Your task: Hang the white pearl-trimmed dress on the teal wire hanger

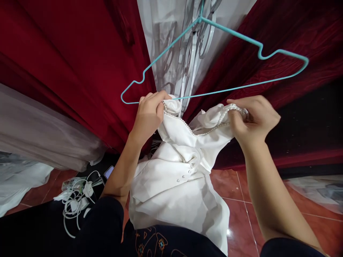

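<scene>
A white satin garment (179,171) with a pearl-trimmed neckline hangs from both my hands. My left hand (148,114) is closed on its left top corner. My right hand (254,116) pinches the right top corner along the pearl edge. A teal wire hanger (214,92) hangs just above and behind the neckline, its lower bar passing close to my left fingers. The garment's lower part drapes down over my lap.
Dark red velvet curtains (66,64) fill the background, with a patterned white cloth (177,43) between them. Grey tulle (40,135) lies at the left. White cables and chargers (76,200) and a phone (108,172) sit on the red tiled floor (238,207).
</scene>
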### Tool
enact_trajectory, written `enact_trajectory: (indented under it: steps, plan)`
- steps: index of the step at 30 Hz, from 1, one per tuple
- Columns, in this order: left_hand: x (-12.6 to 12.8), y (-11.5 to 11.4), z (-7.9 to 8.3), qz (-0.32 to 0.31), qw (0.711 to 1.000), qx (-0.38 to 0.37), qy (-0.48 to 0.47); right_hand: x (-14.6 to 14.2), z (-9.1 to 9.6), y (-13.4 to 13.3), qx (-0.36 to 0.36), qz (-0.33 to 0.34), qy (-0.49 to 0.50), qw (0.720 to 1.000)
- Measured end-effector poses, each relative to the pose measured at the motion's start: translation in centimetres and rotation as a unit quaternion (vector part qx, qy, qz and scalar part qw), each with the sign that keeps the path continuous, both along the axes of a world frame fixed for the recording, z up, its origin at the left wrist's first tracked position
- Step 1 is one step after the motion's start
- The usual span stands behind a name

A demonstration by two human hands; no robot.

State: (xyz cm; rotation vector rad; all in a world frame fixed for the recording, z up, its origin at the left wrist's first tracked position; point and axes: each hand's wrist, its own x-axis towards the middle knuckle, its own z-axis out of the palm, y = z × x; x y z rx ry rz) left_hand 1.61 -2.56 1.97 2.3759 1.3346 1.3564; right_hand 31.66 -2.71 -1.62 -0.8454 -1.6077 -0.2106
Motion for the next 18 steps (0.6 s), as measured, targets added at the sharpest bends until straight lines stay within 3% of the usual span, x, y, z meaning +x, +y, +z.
enact_trajectory:
  steps: [2, 3, 6, 9, 11, 13, 18]
  plan:
    - [-0.1, 0.1, 0.0, 0.001, 1.0, 0.005, 0.002, -1.7, 1.5, -0.6, 0.063, 0.01, -0.023, 0.998]
    - [-0.2, 0.2, 0.0, -0.002, 1.0, 0.006, 0.001, -2.3, 2.2, -0.5, 0.055, 0.016, -0.03, 0.998]
    - [-0.6, 0.5, -0.2, -0.01, 1.0, 0.017, -0.011, -4.0, 2.9, 0.8, -0.05, 0.04, -0.034, 0.997]
    - [-0.9, 0.3, -1.3, 0.056, 0.993, 0.075, -0.076, -5.4, 2.1, 1.9, -0.085, 0.035, 0.006, 0.996]
    - [-1.1, -0.2, -2.6, 0.108, 0.977, 0.115, -0.141, -6.4, 1.3, 2.1, -0.066, 0.026, 0.027, 0.997]
    - [-1.6, -0.6, -4.3, 0.118, 0.965, 0.113, -0.205, -7.1, 0.8, 1.8, -0.059, 0.022, 0.032, 0.998]
    - [-5.7, 1.1, -8.4, 0.153, 0.922, -0.016, -0.355, -7.1, 1.1, 0.7, -0.068, 0.012, 0.03, 0.997]
